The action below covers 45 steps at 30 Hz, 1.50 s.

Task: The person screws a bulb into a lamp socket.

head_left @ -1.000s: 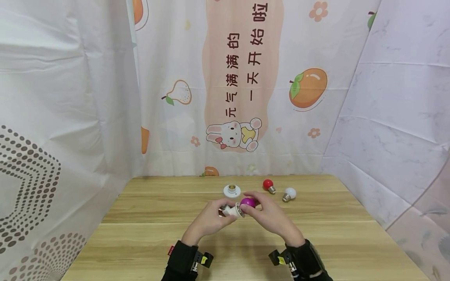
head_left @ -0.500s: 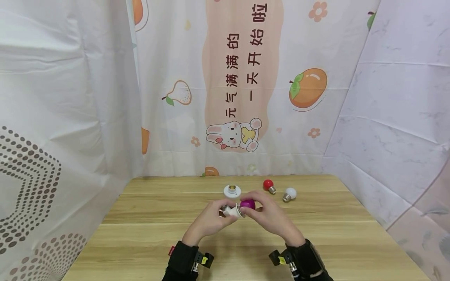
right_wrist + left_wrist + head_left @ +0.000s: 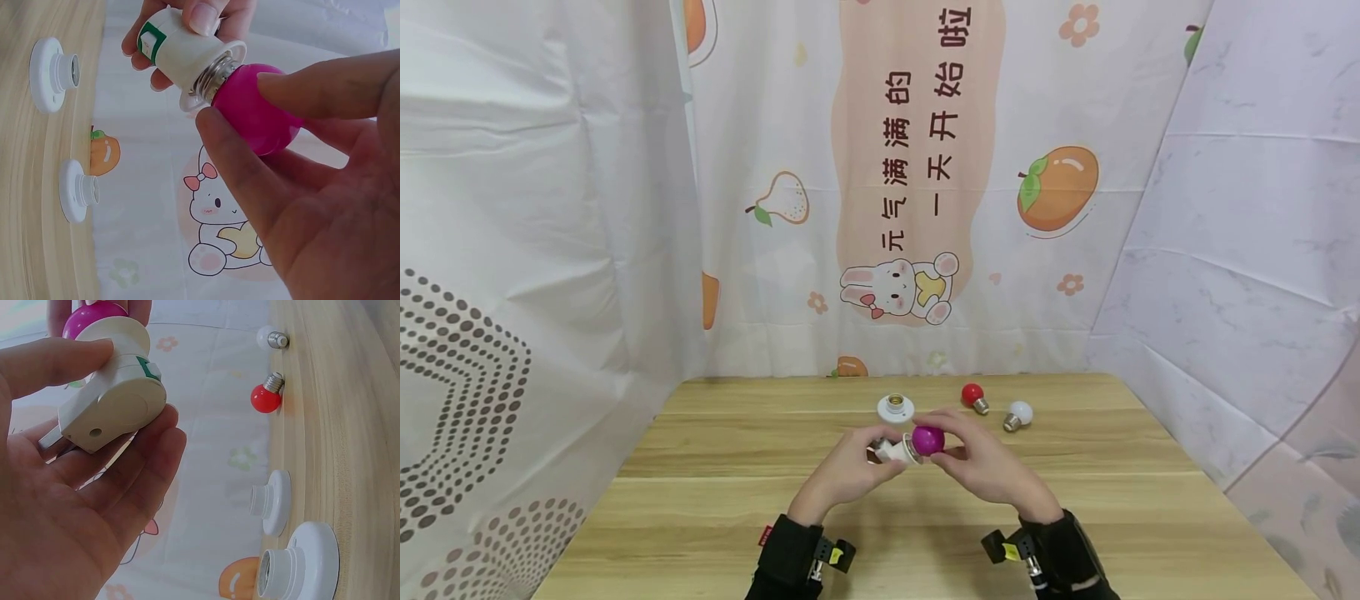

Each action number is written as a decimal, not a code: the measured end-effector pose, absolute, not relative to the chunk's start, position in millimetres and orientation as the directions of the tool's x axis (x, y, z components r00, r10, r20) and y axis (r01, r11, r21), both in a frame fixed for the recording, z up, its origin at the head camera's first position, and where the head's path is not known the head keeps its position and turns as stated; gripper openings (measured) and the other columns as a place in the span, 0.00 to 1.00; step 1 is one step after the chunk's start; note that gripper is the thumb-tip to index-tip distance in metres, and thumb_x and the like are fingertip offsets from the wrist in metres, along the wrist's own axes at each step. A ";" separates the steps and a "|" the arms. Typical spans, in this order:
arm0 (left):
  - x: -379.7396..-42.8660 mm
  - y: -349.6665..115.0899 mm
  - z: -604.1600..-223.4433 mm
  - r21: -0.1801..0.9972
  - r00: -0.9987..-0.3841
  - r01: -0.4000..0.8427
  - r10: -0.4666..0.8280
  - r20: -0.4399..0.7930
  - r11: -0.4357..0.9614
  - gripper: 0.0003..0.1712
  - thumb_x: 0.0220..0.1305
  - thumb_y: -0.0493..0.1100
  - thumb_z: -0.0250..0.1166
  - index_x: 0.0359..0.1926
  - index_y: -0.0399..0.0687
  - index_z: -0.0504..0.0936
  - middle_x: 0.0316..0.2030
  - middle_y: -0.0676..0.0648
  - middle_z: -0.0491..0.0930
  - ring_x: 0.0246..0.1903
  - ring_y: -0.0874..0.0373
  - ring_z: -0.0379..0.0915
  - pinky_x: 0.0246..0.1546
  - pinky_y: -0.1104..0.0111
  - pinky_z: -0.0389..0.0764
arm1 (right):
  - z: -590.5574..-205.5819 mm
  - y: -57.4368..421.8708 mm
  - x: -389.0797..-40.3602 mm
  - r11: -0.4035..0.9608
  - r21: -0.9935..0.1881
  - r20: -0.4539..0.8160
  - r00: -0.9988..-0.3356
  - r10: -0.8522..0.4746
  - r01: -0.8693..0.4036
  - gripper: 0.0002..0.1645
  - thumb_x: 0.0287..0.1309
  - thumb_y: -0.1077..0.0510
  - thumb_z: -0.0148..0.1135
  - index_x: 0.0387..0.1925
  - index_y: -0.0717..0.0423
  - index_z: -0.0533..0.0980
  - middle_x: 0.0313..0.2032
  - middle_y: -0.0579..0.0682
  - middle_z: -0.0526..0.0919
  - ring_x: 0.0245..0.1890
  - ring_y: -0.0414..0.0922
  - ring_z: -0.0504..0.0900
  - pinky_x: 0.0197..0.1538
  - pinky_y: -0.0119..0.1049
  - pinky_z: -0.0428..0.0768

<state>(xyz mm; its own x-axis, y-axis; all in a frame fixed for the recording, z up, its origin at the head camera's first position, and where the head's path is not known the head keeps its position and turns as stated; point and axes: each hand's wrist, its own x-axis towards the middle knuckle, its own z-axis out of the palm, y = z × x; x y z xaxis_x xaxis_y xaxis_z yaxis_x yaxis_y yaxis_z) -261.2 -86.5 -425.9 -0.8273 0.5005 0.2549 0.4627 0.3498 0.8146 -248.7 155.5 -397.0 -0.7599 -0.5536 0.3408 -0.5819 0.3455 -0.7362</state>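
My left hand (image 3: 848, 468) holds a white plug-in lamp socket (image 3: 122, 400), which has a green-edged switch and metal prongs pointing back toward the palm. At the socket's mouth is a round magenta bulb (image 3: 253, 112). Part of its silver screw thread (image 3: 219, 72) shows outside the rim; the rest is hidden inside. The fingers and thumb of my right hand (image 3: 992, 462) curl around the bulb's globe, touching it on opposite sides. Both hands are above the table, in front of my body.
On the wooden table (image 3: 760, 433) lie a red bulb (image 3: 972, 392) and a white bulb (image 3: 1020, 411), back right. A round white lamp base (image 3: 896, 407) stands behind my hands. The left wrist view shows a second lamp base (image 3: 312, 565). A printed curtain (image 3: 760, 292) hangs behind.
My right hand has turned and shifted slightly right. Its thumb has slid off the bulb's front to its lower side, exposing more of the bulb. The left hand and socket stay put.
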 end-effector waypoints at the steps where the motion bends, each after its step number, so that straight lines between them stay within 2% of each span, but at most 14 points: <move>1: -261.2 -86.5 -425.7 0.814 -0.828 0.463 0.500 0.255 0.350 0.18 0.67 0.45 0.69 0.55 0.45 0.83 0.42 0.53 0.83 0.39 0.62 0.77 0.44 0.66 0.81 | -397.1 155.6 -248.7 0.346 -0.736 0.340 -0.760 -0.554 -0.582 0.32 0.64 0.72 0.63 0.68 0.53 0.73 0.63 0.58 0.74 0.61 0.56 0.76 0.54 0.40 0.82; 13: -260.6 -87.1 -425.0 0.812 -0.821 0.473 0.505 0.266 0.342 0.18 0.66 0.44 0.70 0.55 0.43 0.83 0.42 0.53 0.82 0.39 0.62 0.77 0.42 0.68 0.80 | -397.2 154.0 -247.6 0.377 -0.741 0.320 -0.786 -0.529 -0.556 0.28 0.66 0.66 0.65 0.66 0.49 0.74 0.61 0.54 0.76 0.58 0.54 0.77 0.52 0.39 0.83; 20: -261.4 -86.7 -425.9 0.808 -0.823 0.470 0.507 0.256 0.356 0.19 0.67 0.45 0.70 0.55 0.43 0.83 0.42 0.53 0.82 0.39 0.62 0.77 0.42 0.69 0.80 | -394.9 152.6 -244.3 0.391 -0.761 0.295 -0.812 -0.503 -0.518 0.27 0.67 0.63 0.65 0.66 0.51 0.74 0.61 0.59 0.75 0.58 0.54 0.77 0.51 0.36 0.82; 28: -261.7 -86.5 -426.1 0.809 -0.821 0.471 0.509 0.257 0.351 0.18 0.67 0.44 0.70 0.55 0.44 0.83 0.43 0.53 0.82 0.40 0.63 0.77 0.42 0.68 0.80 | -395.8 151.7 -244.9 0.409 -0.769 0.277 -0.832 -0.481 -0.492 0.26 0.68 0.59 0.65 0.66 0.53 0.75 0.61 0.57 0.76 0.56 0.52 0.77 0.50 0.33 0.82; 35: -261.6 -86.6 -425.8 0.813 -0.821 0.469 0.509 0.258 0.344 0.17 0.67 0.44 0.69 0.55 0.44 0.83 0.43 0.53 0.82 0.39 0.62 0.77 0.44 0.64 0.81 | -395.9 151.4 -246.3 0.416 -0.770 0.269 -0.837 -0.476 -0.484 0.26 0.68 0.57 0.65 0.66 0.54 0.75 0.60 0.60 0.76 0.55 0.54 0.77 0.50 0.35 0.82; 45: -260.2 -86.6 -424.3 0.807 -0.821 0.474 0.507 0.262 0.351 0.18 0.66 0.43 0.69 0.55 0.45 0.83 0.42 0.53 0.83 0.39 0.63 0.76 0.41 0.68 0.80 | -395.6 148.1 -245.6 0.465 -0.758 0.263 -0.868 -0.422 -0.457 0.28 0.67 0.54 0.66 0.65 0.56 0.75 0.58 0.56 0.78 0.53 0.51 0.78 0.49 0.38 0.82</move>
<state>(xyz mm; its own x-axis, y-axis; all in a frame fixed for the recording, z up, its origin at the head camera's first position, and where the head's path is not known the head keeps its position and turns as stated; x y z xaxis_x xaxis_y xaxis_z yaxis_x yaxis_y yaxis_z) -260.2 -86.6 -424.3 -0.8214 0.5067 0.2621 0.4742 0.3512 0.8073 -245.6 148.1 -395.6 -0.8675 -0.4218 0.2635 -0.4565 0.4652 -0.7584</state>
